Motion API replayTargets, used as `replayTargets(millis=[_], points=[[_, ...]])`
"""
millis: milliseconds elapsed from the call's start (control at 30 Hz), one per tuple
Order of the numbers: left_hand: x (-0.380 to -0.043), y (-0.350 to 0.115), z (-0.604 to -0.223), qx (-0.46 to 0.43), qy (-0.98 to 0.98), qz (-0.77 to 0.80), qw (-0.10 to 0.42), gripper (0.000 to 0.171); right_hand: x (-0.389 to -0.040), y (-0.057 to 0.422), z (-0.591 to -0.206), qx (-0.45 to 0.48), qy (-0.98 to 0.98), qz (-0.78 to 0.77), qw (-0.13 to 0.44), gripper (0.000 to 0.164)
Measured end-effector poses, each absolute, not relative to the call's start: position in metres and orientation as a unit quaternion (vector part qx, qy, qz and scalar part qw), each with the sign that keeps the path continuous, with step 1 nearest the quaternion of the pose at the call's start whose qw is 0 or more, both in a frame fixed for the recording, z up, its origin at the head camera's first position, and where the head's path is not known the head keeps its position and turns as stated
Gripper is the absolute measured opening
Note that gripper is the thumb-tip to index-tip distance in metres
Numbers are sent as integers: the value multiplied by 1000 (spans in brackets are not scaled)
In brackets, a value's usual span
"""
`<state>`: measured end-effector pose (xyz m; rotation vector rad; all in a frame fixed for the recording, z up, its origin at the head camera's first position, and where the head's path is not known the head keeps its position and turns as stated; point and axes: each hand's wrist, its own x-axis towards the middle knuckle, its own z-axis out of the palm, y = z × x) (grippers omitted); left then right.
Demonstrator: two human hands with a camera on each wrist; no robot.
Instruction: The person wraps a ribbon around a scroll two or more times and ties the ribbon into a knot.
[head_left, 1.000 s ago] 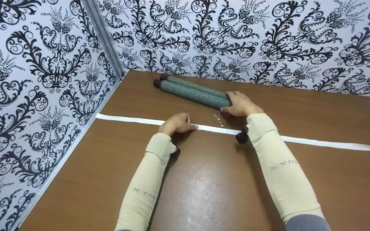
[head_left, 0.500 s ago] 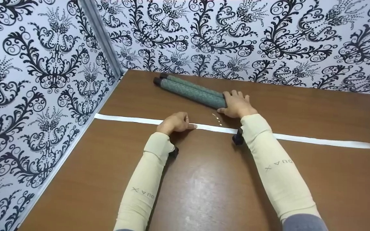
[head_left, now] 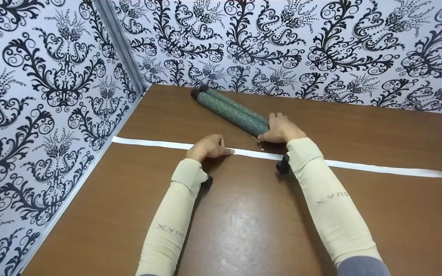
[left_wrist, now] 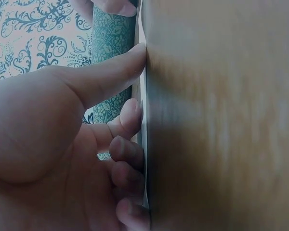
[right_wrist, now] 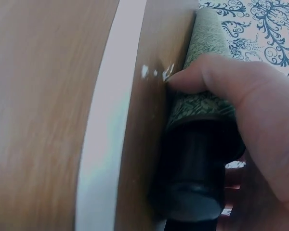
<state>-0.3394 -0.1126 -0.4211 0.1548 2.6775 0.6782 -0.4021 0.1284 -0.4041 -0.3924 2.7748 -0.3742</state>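
Note:
A pair of green patterned tubes (head_left: 234, 113) with dark ends lies side by side on the brown table (head_left: 240, 230). My right hand (head_left: 282, 128) grips their near right end, thumb on the front side and fingers over the back. In the right wrist view a black end piece (right_wrist: 192, 173) sticks out below that thumb. A long white strip (head_left: 259, 154) runs across the table. My left hand (head_left: 208, 147) rests on it, thumb (left_wrist: 118, 72) extended and touching the strip, the other fingers bent with their tips down at the table.
Small pale flecks (right_wrist: 155, 73) mark the table between the tubes and the strip. Patterned walls (head_left: 274, 46) stand behind and to the left (head_left: 60, 76), meeting at a grey corner trim (head_left: 123, 46). At the right the strip curves toward the front.
My right hand has shifted the tubes: their far end has swung right and slightly back, and their near end has come forward to the flecks. My left hand stays on the strip.

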Motion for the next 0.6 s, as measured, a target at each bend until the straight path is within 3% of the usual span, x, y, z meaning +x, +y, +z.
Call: replayTargets(millis=[300, 600], points=[[-338, -109, -421, 56, 950, 243, 188, 40, -391, 139, -395, -117, 969, -148, 158, 113], [-340, -117, -423, 63, 950, 242, 188, 40, -372, 146, -390, -108, 970, -144, 164, 95]])
